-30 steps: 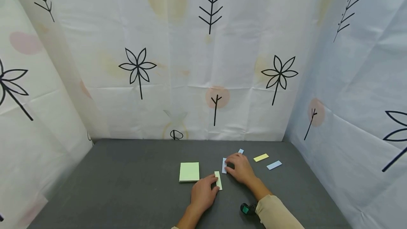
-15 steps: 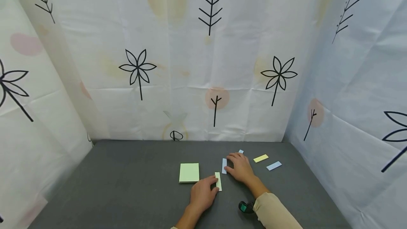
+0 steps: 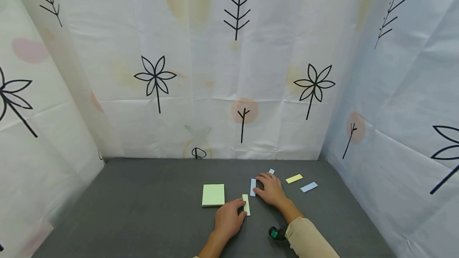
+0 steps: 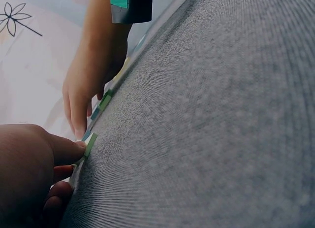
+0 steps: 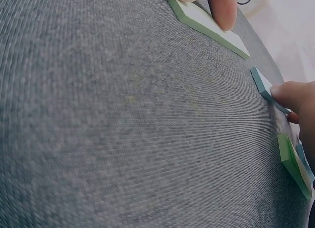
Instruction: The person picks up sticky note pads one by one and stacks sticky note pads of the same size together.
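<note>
In the head view, my left hand [image 3: 228, 218] rests thumb and index fingertips on a narrow pale green sticky-note pad [image 3: 246, 206]. From the right wrist view, those fingertips lie on top of this pad [image 5: 211, 26]. Just right of it, a narrow light blue sticky-note pad [image 3: 253, 187] lies lengthwise; the thumb of my right hand [image 3: 271, 190] touches its right side. The other right fingers reach forward, with a small light blue piece [image 3: 271, 171] showing past them. Beneath the right hand sits another green pad [image 5: 294, 169], hidden from the head view.
A square pale green sticky-note pad [image 3: 213, 195] lies left of the hands. At the right are a yellow strip [image 3: 294, 178] and a light blue strip [image 3: 309, 187]. A black wrist camera [image 3: 277, 233] sits at the right wrist. Printed curtains [image 3: 201, 122] enclose the grey table [image 3: 150, 210].
My right index finger has lifted away from the narrow blue pad, leaving the thumb at its side. My left hand and the pads have stayed nearly still.
</note>
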`<action>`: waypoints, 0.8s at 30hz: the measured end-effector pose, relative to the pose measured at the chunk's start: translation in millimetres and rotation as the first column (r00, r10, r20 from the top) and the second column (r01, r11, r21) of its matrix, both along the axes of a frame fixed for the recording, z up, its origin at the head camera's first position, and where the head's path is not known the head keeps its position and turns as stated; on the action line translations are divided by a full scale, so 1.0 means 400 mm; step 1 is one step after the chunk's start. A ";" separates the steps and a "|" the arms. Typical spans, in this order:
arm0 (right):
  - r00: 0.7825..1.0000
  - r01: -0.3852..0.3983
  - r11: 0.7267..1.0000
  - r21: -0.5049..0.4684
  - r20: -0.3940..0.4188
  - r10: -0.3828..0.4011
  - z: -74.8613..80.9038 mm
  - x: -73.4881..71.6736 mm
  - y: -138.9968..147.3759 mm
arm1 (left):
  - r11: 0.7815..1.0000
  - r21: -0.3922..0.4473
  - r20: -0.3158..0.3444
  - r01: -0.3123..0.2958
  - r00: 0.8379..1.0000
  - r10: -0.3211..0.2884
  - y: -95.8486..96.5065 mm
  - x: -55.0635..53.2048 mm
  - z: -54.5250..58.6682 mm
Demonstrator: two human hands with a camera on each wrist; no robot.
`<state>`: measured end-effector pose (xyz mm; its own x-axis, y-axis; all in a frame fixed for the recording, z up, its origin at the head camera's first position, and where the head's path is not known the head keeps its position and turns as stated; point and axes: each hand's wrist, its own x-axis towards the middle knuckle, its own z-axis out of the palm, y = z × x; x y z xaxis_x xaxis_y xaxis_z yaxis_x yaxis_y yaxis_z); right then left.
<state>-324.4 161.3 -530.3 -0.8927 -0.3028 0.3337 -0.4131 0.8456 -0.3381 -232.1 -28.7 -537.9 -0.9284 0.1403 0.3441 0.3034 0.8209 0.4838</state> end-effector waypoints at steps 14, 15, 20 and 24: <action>0.999 -0.005 0.986 -0.169 -0.051 -0.004 -0.003 -0.004 -0.005 | 1.000 0.008 0.000 -0.006 1.000 0.006 0.001 -0.004 -0.006; 0.998 -0.010 0.982 -0.189 -0.056 0.000 -0.004 -0.004 -0.006 | 1.000 0.007 0.004 -0.007 1.000 0.007 0.002 -0.004 -0.006; 0.999 -0.030 0.951 -0.308 -0.052 0.014 -0.002 0.006 -0.012 | 1.000 0.012 -0.011 -0.003 1.000 0.003 0.001 -0.002 -0.008; 0.999 -0.037 0.907 -0.419 -0.017 0.032 0.006 0.018 -0.017 | 1.000 0.017 -0.025 0.002 1.000 -0.001 0.001 0.000 -0.006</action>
<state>-317.3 154.3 -527.8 -0.8803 -0.1634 0.4454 -0.4446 0.6117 -0.6543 -232.1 -28.1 -540.2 -0.9193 0.1357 0.3695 0.3168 0.8120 0.4901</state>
